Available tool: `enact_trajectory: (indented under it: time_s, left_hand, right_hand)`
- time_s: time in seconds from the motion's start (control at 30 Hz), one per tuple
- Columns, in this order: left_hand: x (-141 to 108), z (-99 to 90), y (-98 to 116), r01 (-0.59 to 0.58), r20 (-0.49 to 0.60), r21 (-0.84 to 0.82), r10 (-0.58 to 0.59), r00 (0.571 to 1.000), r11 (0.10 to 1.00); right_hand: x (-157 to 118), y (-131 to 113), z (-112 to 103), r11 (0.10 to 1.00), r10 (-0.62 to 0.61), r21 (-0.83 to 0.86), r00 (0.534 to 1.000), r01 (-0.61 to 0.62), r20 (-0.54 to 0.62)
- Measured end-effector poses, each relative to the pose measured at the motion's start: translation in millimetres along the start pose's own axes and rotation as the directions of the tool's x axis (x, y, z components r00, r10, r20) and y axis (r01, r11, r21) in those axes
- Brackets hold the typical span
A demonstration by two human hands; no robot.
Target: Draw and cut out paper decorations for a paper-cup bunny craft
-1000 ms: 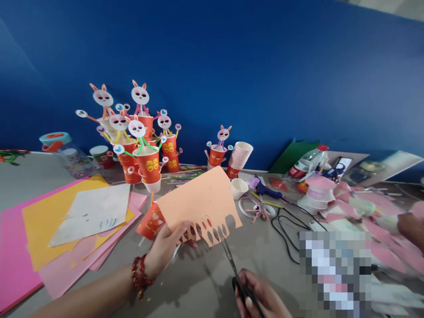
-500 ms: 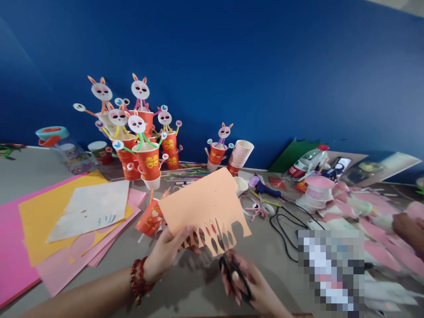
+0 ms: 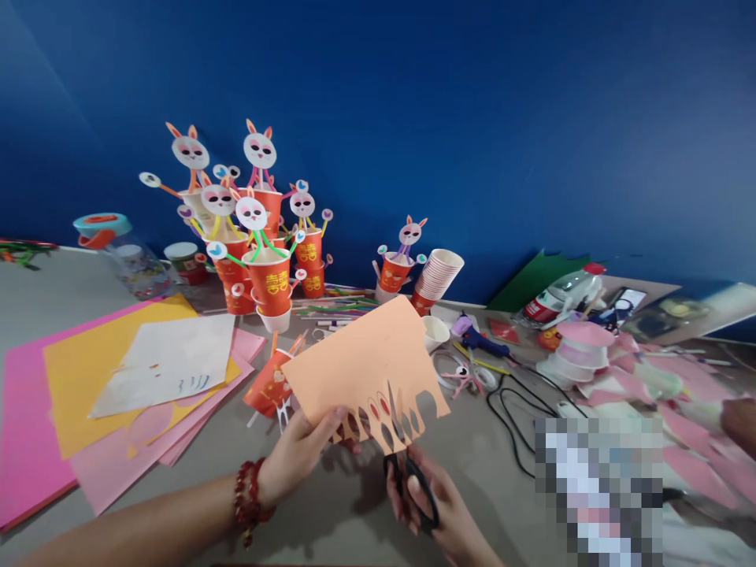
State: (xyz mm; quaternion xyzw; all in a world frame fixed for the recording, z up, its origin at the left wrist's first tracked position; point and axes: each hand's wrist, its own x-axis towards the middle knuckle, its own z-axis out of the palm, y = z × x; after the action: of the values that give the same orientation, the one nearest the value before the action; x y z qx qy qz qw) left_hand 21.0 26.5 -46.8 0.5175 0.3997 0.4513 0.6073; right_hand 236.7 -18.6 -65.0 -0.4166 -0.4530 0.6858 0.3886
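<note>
My left hand [image 3: 307,449] pinches the lower left edge of a peach paper sheet [image 3: 360,354], thumb on top and fingers beneath. Ear-shaped holes run along the sheet's lower edge, and two drawn ears with red centres [image 3: 379,407] remain on it. In my right hand [image 3: 428,492] is a pair of black-handled scissors [image 3: 426,504], fingers through the loops. The blades lie at the paper's lower edge, just right of the drawn ears. Left of the sheet, a red paper cup [image 3: 268,386] lies tilted, partly hidden.
Rabbit figures on red cups [image 3: 268,283] stand at back left. Coloured sheets [image 3: 35,425] lie on the left. Stacked cups [image 3: 437,276], a glue gun [image 3: 484,342] with its black cable, and a bottle [image 3: 564,295] are behind. Another person's hand [image 3: 738,425] shows at far right among pink pieces.
The scissors have turned slightly more upright, their handles shifting a little left. The whole view has shifted slightly, and my left hand keeps its hold on the paper.
</note>
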Motion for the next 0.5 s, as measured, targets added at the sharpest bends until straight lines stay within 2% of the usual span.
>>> enact_trajectory:
  time_s: [0.1, 0.23, 0.5]
  left_hand:
    - [-0.7, 0.8, 5.8, -0.041, 0.003, 0.074, 0.041, 0.999, 0.996]
    - [-0.8, 3.0, 9.6, -0.045, 0.002, 0.049, 0.045, 0.999, 0.998]
    - [-1.4, 5.4, 4.9, -0.027, -0.013, 0.026, 0.027, 1.0, 0.999]
  right_hand:
    - [-2.1, 0.7, 2.0, 1.0, -0.005, 0.007, 1.0, 0.005, -0.012]
    - [-2.7, 0.4, 5.2, 1.0, -0.027, 0.004, 0.999, 0.027, -0.046]
    - [-0.4, -1.9, 7.8, 0.998, -0.063, -0.034, 0.997, 0.061, -0.041]
